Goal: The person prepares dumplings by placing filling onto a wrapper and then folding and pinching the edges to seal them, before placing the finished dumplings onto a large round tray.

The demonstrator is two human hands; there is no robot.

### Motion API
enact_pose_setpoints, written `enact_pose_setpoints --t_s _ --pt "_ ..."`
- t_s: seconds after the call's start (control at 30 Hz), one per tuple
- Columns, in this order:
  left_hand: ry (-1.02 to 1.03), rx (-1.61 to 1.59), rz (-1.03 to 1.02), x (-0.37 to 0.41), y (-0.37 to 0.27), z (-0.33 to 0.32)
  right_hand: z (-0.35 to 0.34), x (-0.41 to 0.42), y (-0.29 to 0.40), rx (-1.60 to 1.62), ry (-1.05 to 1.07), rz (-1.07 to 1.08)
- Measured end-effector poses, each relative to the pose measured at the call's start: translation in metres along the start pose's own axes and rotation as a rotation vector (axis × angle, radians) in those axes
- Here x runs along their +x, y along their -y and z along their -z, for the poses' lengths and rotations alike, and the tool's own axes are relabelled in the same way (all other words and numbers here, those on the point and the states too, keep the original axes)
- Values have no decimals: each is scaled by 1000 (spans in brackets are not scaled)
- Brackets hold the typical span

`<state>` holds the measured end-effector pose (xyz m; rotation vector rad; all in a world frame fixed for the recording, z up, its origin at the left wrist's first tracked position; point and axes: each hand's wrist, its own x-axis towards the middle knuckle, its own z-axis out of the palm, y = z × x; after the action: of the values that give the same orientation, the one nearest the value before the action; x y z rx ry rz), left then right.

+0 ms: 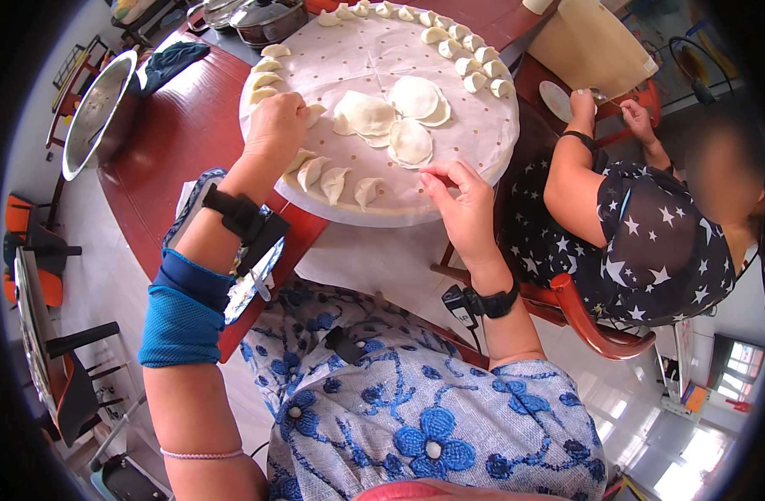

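A round tray (pixel 332 56) lined with perforated white paper lies before me. My left hand (pixel 277 125) is closed at its left side, its fingertips at a folded dumpling (pixel 315 114); whether it grips that dumpling is hard to tell. Stacks of round dough wrappers (pixel 414 97) lie mid-tray, with more wrappers (pixel 410 143) closer to me. Thumb and forefinger of my right hand (pixel 461 194) are bent near the lowest stack's edge, with nothing visible between them. Folded dumplings line the tray's rim: a row at the near left (pixel 333 183) and several at the upper right (pixel 473 62).
A metal basin (pixel 100 116) and a dark cloth (pixel 176 62) are on the red table (pixel 151 188) at left. Lidded pots (pixel 266 22) stand behind. At right a seated person (pixel 664 232) holds a spoon near a white plate (pixel 555 100). A patterned dish (pixel 251 288) is partly under my left forearm.
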<state>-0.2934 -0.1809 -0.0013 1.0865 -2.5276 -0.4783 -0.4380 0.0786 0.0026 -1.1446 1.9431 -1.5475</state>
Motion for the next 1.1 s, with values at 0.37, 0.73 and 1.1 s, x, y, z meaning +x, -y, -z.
enact_pose_setpoints --t_s 0.37,0.73,1.1 --pt "-23 -57 0 -17 -20 31 -14 32 -12 -804 -26 520" --pt "51 -660 79 -97 -39 101 -15 54 -3 -572 37 203" --pt "439 -1870 609 -136 -66 100 -49 18 81 455 215 10"
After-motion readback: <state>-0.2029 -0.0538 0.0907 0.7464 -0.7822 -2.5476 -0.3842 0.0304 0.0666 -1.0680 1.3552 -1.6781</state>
